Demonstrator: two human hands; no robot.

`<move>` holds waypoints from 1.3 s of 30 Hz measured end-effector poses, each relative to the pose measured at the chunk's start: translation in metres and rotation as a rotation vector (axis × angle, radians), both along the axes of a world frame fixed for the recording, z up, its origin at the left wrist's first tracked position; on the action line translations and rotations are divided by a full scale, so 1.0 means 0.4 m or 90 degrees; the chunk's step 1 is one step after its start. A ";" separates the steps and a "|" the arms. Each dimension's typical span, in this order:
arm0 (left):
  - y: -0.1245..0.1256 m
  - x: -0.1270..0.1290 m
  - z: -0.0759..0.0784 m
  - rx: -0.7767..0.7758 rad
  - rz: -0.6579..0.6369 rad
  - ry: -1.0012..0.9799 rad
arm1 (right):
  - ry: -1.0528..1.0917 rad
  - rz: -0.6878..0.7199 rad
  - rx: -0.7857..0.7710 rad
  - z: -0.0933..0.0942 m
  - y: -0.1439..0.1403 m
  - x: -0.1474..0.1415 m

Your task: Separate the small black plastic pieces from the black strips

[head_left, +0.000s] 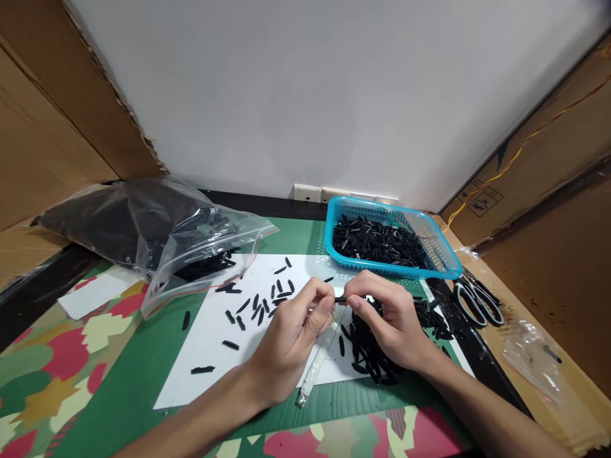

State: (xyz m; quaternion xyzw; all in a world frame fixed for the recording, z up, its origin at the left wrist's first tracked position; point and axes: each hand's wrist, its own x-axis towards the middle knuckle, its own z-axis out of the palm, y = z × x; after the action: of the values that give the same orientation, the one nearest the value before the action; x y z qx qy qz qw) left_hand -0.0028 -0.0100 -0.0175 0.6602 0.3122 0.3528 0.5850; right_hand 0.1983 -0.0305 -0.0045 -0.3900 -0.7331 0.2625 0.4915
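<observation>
Left hand (291,337) and right hand (386,324) meet above the white paper sheet (214,343), fingers of both pinched on one small black plastic piece (340,298), wrists low.

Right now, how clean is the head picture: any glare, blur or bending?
Head view: even, soft light with faint shadows under both hands. Glare on the clear bag hides some of its contents. Wide-lens bending curves the cardboard walls at the edges. The small black piece pinched between left hand and right hand is sharp.
</observation>
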 end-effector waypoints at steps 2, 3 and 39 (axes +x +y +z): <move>-0.003 0.001 0.003 -0.014 -0.006 -0.015 | 0.003 0.004 -0.010 0.001 0.000 0.001; -0.004 0.001 0.005 -0.019 -0.005 -0.017 | 0.005 0.008 -0.012 0.002 -0.001 0.001; -0.002 0.010 0.011 -0.034 0.023 -0.037 | 0.101 0.004 -0.108 -0.001 -0.006 0.000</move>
State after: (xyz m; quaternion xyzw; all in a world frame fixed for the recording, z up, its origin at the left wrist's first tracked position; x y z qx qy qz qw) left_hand 0.0011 -0.0108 -0.0131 0.6282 0.3166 0.3739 0.6044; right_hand 0.1984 -0.0330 -0.0050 -0.4058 -0.6680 0.3551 0.5128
